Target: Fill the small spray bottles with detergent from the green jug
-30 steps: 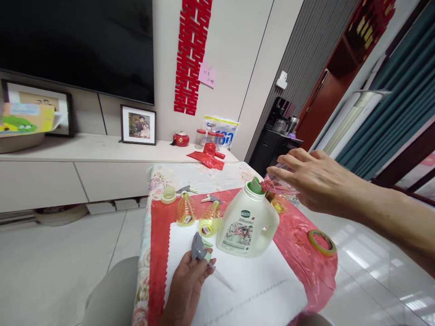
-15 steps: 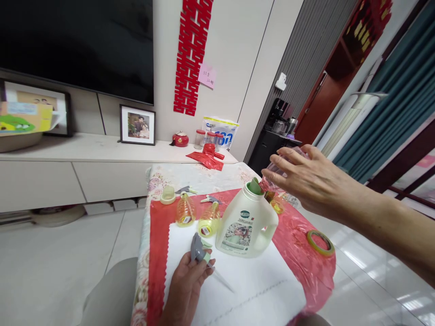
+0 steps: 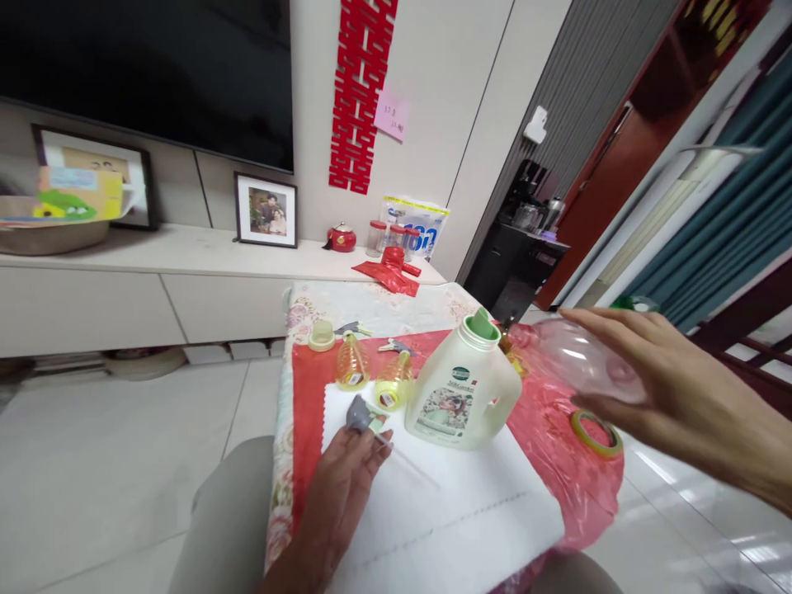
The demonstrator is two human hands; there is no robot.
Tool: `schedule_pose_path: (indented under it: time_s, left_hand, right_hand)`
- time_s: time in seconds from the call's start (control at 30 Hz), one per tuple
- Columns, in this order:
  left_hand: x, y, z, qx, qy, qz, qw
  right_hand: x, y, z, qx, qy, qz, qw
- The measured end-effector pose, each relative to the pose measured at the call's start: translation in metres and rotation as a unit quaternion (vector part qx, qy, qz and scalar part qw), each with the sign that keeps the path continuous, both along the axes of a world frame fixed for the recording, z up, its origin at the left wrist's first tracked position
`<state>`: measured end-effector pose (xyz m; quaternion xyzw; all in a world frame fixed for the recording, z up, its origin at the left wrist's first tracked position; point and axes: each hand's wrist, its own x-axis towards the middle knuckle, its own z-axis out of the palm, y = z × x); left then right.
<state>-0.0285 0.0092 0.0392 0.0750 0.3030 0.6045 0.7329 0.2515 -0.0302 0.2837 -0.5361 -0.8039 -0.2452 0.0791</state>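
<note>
My left hand (image 3: 343, 487) rests on the white paper sheet (image 3: 445, 511) with its fingers closed on a grey spray-trigger head (image 3: 360, 415), whose thin clear tube trails to the right. My right hand (image 3: 668, 388) is raised at the right, wrapped round a clear plastic bottle (image 3: 578, 363) held on its side, its neck pointing left. Between the hands a cream detergent jug (image 3: 461, 388) with a green spout stands upright. Two small yellow bottles (image 3: 371, 375) sit just behind my left hand.
A red cloth (image 3: 544, 421) covers the small table, with a tape roll (image 3: 595, 433) at its right edge, a pale cap (image 3: 322, 336) and small metal tools at the back. A low white cabinet (image 3: 186, 280) with framed photos, jars and a red teapot lines the wall.
My right hand has drawn back to the right and lifted the clear bottle away from the jug's spout. The view has shifted slightly; my left hand still holds the trigger head.
</note>
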Motion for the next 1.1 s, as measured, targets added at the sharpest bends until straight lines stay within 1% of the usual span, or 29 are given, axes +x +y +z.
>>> schedule_pose_path:
  time_s: [0.07,0.17,0.27,0.3,0.37,0.47,0.57,0.63,0.77,0.87,1.0,1.1]
  left_hand:
    - [-0.006,0.004,0.011,0.006,-0.021,0.014,1.000]
    - [-0.015,0.011,0.029,0.027,-0.034,0.034,0.998]
    - [-0.019,0.013,0.046,0.056,-0.029,0.043,0.997]
    - [-0.019,0.013,0.051,0.065,-0.023,0.042,0.997]
    - [-0.017,0.012,0.060,0.087,-0.009,0.038,0.995]
    - [-0.014,0.011,0.066,0.121,0.014,0.041,0.992]
    - [-0.011,0.011,0.068,0.145,0.041,0.050,0.987]
    - [-0.009,0.011,0.068,0.153,0.067,0.046,0.985]
    - [0.000,0.004,0.067,0.153,0.115,0.010,0.982]
    - [0.008,-0.002,0.062,0.161,0.134,-0.029,0.977]
    - [0.013,-0.010,0.056,0.165,0.137,-0.087,0.973]
    - [0.012,-0.014,0.058,0.164,0.136,-0.101,0.972]
  right_hand:
    - [-0.003,-0.021,-0.027,-0.023,0.062,0.008,0.998]
    - [-0.014,-0.043,-0.079,-0.067,0.094,0.015,0.993]
    - [-0.027,-0.050,-0.128,-0.116,0.139,-0.011,0.983]
    - [-0.031,-0.050,-0.141,-0.130,0.157,-0.019,0.979]
    - [-0.038,-0.047,-0.158,-0.151,0.193,-0.030,0.969]
    - [-0.045,-0.043,-0.170,-0.162,0.229,-0.027,0.960]
    - [-0.049,-0.042,-0.175,-0.159,0.248,-0.017,0.956]
    - [-0.051,-0.041,-0.178,-0.158,0.259,-0.019,0.953]
    - [-0.060,-0.038,-0.185,-0.175,0.299,-0.005,0.938]
    - [-0.071,-0.036,-0.191,-0.175,0.341,0.012,0.924]
    - [-0.083,-0.034,-0.202,-0.177,0.398,-0.003,0.900]
    - [-0.090,-0.034,-0.209,-0.194,0.430,-0.007,0.882]
